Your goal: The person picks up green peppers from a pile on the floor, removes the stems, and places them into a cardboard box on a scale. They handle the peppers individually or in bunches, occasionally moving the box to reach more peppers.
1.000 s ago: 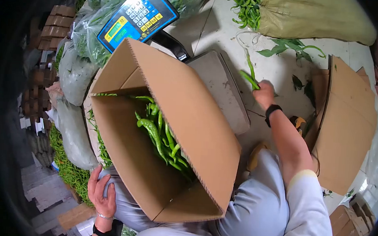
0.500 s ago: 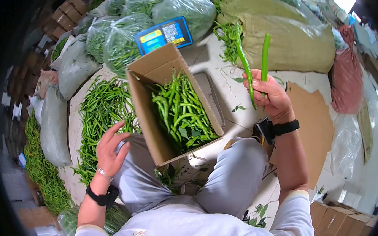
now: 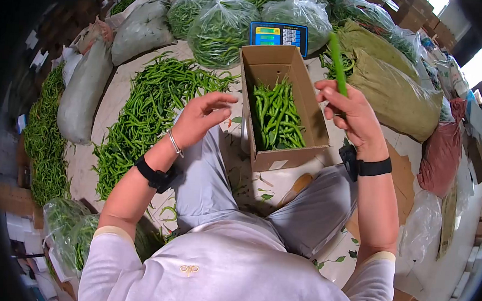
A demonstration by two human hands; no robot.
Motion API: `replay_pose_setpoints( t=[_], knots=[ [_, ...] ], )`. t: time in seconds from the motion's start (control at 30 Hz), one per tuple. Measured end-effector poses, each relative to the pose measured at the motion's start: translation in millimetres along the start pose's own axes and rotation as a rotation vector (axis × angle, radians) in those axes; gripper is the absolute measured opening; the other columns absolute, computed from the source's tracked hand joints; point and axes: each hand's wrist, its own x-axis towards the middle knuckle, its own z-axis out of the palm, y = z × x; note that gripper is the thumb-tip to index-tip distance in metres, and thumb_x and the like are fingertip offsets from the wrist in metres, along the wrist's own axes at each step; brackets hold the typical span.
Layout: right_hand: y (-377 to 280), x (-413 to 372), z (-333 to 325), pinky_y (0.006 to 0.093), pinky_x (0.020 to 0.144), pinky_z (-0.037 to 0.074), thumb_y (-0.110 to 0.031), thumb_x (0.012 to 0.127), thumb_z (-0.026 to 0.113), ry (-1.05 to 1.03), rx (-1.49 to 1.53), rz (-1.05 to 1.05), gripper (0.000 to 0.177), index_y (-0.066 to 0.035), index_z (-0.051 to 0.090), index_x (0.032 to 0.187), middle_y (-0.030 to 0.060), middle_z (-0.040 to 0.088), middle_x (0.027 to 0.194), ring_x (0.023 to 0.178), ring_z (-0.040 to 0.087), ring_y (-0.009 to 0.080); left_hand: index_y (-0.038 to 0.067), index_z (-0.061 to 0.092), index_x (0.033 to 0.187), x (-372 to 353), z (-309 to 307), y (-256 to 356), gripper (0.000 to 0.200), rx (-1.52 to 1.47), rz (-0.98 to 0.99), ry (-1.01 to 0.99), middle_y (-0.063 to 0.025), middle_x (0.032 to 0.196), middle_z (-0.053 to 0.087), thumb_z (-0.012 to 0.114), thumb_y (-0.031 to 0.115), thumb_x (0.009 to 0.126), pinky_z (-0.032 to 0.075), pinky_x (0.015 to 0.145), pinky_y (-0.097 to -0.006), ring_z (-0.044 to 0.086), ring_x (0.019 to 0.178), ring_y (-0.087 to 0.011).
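Observation:
My right hand [image 3: 354, 114] is closed around a long green chili pepper [image 3: 337, 63], which points upward beyond the right side of the cardboard box [image 3: 287, 158]. My left hand [image 3: 199, 116] hovers left of the box, fingers apart and nothing in it. Inside the box, between my hands, lie many green chili peppers [image 3: 279, 117]. A loose heap of peppers [image 3: 149, 109] spreads over the floor to the left of my left hand.
A blue scale display [image 3: 281, 36] stands behind the box. Filled plastic bags [image 3: 220, 33] line the back, grey sacks [image 3: 81, 99] the left, and olive sacks [image 3: 397, 85] the right. Flattened cardboard [image 3: 402, 171] lies beside my right forearm.
The view has turned, so the box appears farther right and straighter. My left hand has risen toward the box. Of two peppers seen in my right hand, only one shows now.

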Motion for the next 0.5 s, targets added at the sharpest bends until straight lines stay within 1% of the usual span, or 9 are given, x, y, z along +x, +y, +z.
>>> replay_pose_setpoints(
  t=[0.03,0.1,0.2,0.23,0.3,0.33,0.4,0.43,0.5],
  knots=[
    [-7,-3,16,0.0142,0.040,0.031,-0.022,0.086,0.063,0.000,0.000,0.001,0.031,-0.001,0.057,0.108,0.0010,0.059,0.084,0.059,0.053,0.0029,0.006,0.059,0.112,2,2,9,0.031,-0.287,-0.074,-0.009,-0.0062,0.117,0.059,0.060,0.022,0.086,0.047,0.077,-0.0260,0.057,0.099,-0.0129],
    [-22,-8,50,0.0174,0.044,0.035,-0.024,0.084,0.064,-0.086,-0.247,-0.071,0.030,0.000,0.059,0.103,0.0006,0.060,0.081,0.061,0.055,0.0056,0.005,0.056,0.117,9,10,47,0.036,-0.339,-0.052,0.002,-0.0063,0.117,0.059,0.058,0.026,0.088,0.044,0.071,-0.0227,0.057,0.095,-0.0105],
    [-23,14,80,0.0293,0.057,0.043,-0.031,0.082,0.063,-0.237,-0.580,-0.359,0.034,0.001,0.061,0.093,0.0077,0.060,0.071,0.062,0.056,0.0142,0.005,0.052,0.123,18,8,85,0.040,-0.410,-0.055,0.014,-0.0054,0.116,0.059,0.054,0.030,0.091,0.039,0.062,-0.0185,0.055,0.087,-0.0058],
    [-26,20,87,0.0293,0.057,0.043,-0.031,0.082,0.063,-0.246,-0.576,-0.359,0.034,0.001,0.061,0.093,0.0077,0.060,0.071,0.062,0.056,0.0142,0.006,0.052,0.123,22,3,87,0.040,-0.427,-0.079,0.005,-0.0044,0.115,0.059,0.053,0.031,0.092,0.037,0.058,-0.0175,0.053,0.082,-0.0036],
    [-34,27,101,0.0323,0.060,0.044,-0.034,0.082,0.063,-0.237,-0.710,-0.755,0.036,0.001,0.061,0.092,0.0105,0.059,0.070,0.063,0.056,0.0169,0.006,0.053,0.122,29,-8,88,0.037,-0.464,-0.035,0.121,-0.0042,0.115,0.059,0.050,0.031,0.093,0.034,0.057,-0.0159,0.049,0.076,-0.0015],
    [-50,21,98,0.0307,0.065,0.045,-0.036,0.082,0.063,-0.227,-0.749,-0.465,0.040,0.002,0.061,0.097,0.0109,0.062,0.073,0.069,0.058,0.0164,0.007,0.054,0.119,28,-15,95,0.034,-0.450,0.051,0.242,-0.0055,0.116,0.059,0.048,0.031,0.095,0.035,0.058,-0.0151,0.052,0.081,-0.0030],
    [-51,32,81,0.0269,0.072,0.046,-0.039,0.082,0.064,-0.096,-0.588,-0.568,0.048,0.002,0.060,0.107,0.0095,0.065,0.084,0.079,0.059,0.0131,0.004,0.054,0.113,21,-54,82,0.032,-0.562,0.136,0.373,-0.0126,0.122,0.056,0.044,0.030,0.096,0.041,0.063,-0.0181,0.057,0.096,-0.0112],
    [-51,36,67,0.0261,0.073,0.046,-0.039,0.082,0.064,0.010,-0.570,-0.594,0.049,0.002,0.060,0.110,0.0091,0.065,0.087,0.082,0.059,0.0123,0.007,0.057,0.107,13,-79,68,0.029,-0.525,0.158,0.457,-0.0108,0.113,0.062,0.047,0.031,0.095,0.044,0.062,-0.0195,0.062,0.095,-0.0145],
    [-43,43,35,0.0268,0.074,0.046,-0.038,0.082,0.065,0.106,-0.548,-0.568,0.049,0.002,0.059,0.110,0.0087,0.065,0.091,0.083,0.058,0.0127,0.006,0.055,0.106,-19,-116,40,0.026,-0.480,0.058,0.667,-0.0105,0.110,0.062,0.047,0.028,0.095,0.043,0.060,-0.0192,0.062,0.095,-0.0151]
  ],
)
